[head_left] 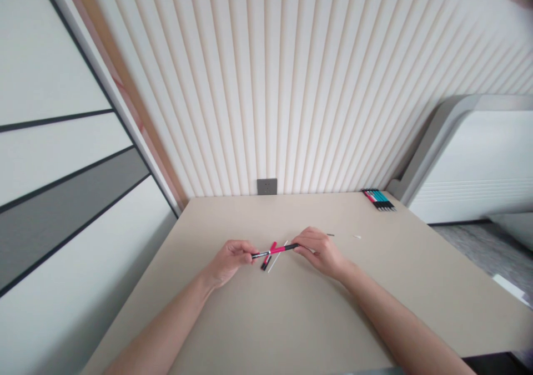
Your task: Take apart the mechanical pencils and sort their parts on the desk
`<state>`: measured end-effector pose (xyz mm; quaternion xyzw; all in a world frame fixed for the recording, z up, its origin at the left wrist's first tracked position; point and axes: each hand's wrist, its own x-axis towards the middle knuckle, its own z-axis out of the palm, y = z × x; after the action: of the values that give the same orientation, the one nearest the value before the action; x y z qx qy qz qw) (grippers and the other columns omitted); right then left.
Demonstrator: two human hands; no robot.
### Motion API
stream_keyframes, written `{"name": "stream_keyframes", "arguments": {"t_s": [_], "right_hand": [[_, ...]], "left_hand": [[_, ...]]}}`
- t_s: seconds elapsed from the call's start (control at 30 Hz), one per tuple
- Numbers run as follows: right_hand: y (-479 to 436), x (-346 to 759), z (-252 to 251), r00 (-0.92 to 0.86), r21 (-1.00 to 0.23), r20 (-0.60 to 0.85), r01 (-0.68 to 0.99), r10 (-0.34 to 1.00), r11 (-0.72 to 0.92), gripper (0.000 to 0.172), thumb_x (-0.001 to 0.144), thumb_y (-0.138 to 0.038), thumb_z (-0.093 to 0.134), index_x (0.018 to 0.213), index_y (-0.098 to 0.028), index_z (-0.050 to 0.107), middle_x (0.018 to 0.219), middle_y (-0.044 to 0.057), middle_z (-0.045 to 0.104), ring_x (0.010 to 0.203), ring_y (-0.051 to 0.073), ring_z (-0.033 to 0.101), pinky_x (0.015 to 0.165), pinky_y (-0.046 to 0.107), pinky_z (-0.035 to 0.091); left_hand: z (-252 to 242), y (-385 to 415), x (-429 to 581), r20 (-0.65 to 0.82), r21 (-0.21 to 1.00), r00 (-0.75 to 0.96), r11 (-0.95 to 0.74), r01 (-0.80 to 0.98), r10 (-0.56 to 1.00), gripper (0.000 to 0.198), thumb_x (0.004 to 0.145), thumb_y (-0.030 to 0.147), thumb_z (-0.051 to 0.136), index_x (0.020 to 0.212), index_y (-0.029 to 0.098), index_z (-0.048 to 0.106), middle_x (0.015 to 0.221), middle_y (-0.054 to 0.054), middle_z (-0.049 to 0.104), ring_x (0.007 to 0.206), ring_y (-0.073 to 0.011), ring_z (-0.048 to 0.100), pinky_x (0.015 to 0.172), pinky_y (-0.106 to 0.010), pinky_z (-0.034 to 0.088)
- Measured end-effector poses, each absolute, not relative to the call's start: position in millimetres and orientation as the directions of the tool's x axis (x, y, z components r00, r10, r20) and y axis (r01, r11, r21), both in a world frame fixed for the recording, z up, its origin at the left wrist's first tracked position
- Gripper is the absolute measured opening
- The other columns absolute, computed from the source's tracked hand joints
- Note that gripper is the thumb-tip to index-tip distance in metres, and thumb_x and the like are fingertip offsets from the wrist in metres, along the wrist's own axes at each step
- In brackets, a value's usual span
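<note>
Between my two hands is a pink and black pen (276,250), held nearly level above the table. My left hand (234,259) pinches its black left end, and my right hand (318,248) pinches the dark grip at its right end. Beneath the pen lie a pink and black pen part (266,263) and a thin white refill (273,262), both on the tabletop. Past my right hand, a small dark piece (330,234) and a small white tip-like piece (357,236) rest on the surface; they are too small to name surely.
The beige table (241,319) meets a ribbed wall with a dark socket (267,186). A row of several teal, pink and black pens (378,199) lies at the back right corner. White cabinet panels (104,253) stand on the left, a pale headboard (478,153) on the right.
</note>
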<state>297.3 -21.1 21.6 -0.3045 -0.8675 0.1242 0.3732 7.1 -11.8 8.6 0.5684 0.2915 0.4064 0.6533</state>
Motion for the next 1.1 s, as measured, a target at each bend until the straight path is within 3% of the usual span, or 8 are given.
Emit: {"name": "stream_keyframes", "arguments": {"t_s": [0.2,0.33,0.43,0.57,0.73,0.9,1.1], "right_hand": [[-25.0,290.8,21.2,-0.549,-0.433,0.562,0.442,0.619,0.785,0.021,0.096,-0.030,0.049,0.104,-0.021,0.066,0.087,0.009,0.070,0.082,0.021,0.061,0.078,0.037,0.047],[-26.7,285.8,18.1,-0.543,-0.443,0.559,0.443,0.627,0.779,0.023,0.097,-0.031,0.047,0.106,-0.021,0.066,0.088,0.009,0.070,0.082,0.021,0.060,0.078,0.037,0.046],[-25.4,286.5,14.7,-0.540,-0.436,0.565,0.446,0.624,0.782,0.023,0.097,-0.031,0.046,0.104,-0.020,0.066,0.086,0.009,0.069,0.080,0.021,0.060,0.077,0.036,0.046],[-23.1,288.6,13.8,-0.515,-0.424,0.555,0.500,0.653,0.755,0.022,0.097,-0.031,0.048,0.099,-0.020,0.066,0.083,0.008,0.068,0.079,0.020,0.058,0.076,0.036,0.045],[-19.5,292.5,14.5,-0.437,-0.404,0.566,0.592,0.699,0.697,0.022,0.097,-0.033,0.048,0.099,-0.020,0.067,0.085,0.008,0.069,0.080,0.020,0.058,0.077,0.035,0.044],[-13.0,299.2,9.9,-0.404,-0.402,0.565,0.627,0.720,0.667,0.024,0.098,-0.034,0.047,0.101,-0.021,0.067,0.090,0.008,0.070,0.083,0.021,0.060,0.078,0.036,0.045],[-10.2,300.0,6.4,-0.386,-0.423,0.556,0.631,0.736,0.650,0.024,0.098,-0.035,0.047,0.102,-0.022,0.067,0.091,0.008,0.071,0.084,0.021,0.061,0.078,0.036,0.047]], "left_hand": [[14.5,-14.1,8.7,0.088,0.929,0.438,0.085,-0.360,0.895,0.033,0.064,0.043,0.085,0.077,0.016,0.073,0.067,-0.002,0.063,0.064,-0.0135,0.056,0.066,-0.028,0.040],[17.3,-17.4,7.5,0.082,0.915,0.543,0.153,-0.374,0.836,0.034,0.063,0.043,0.085,0.078,0.016,0.070,0.065,0.000,0.060,0.063,-0.0133,0.056,0.064,-0.027,0.039],[15.6,-16.7,6.4,0.082,0.947,0.554,0.110,-0.303,0.828,0.032,0.068,0.042,0.083,0.078,0.015,0.068,0.066,-0.001,0.062,0.063,-0.0131,0.055,0.064,-0.027,0.038],[12.6,-9.4,5.4,0.098,0.977,0.377,-0.016,-0.214,0.921,0.036,0.075,0.047,0.075,0.088,0.013,0.069,0.063,-0.001,0.060,0.061,-0.0124,0.052,0.062,-0.025,0.038],[13.9,-5.6,5.4,0.179,0.973,0.185,-0.202,0.112,0.966,0.029,0.085,0.040,0.064,0.098,0.014,0.070,0.073,-0.002,0.064,0.067,-0.0140,0.054,0.066,-0.025,0.042],[16.9,-10.4,10.1,0.340,0.814,0.256,-0.419,0.402,0.905,0.022,0.087,0.037,0.061,0.094,0.019,0.073,0.084,-0.004,0.068,0.074,-0.0169,0.058,0.067,-0.025,0.044],[15.1,-11.3,12.9,0.410,0.738,0.310,-0.512,0.440,0.858,0.020,0.090,0.034,0.058,0.097,0.021,0.071,0.080,-0.004,0.066,0.072,-0.0162,0.058,0.064,-0.024,0.045]]}}
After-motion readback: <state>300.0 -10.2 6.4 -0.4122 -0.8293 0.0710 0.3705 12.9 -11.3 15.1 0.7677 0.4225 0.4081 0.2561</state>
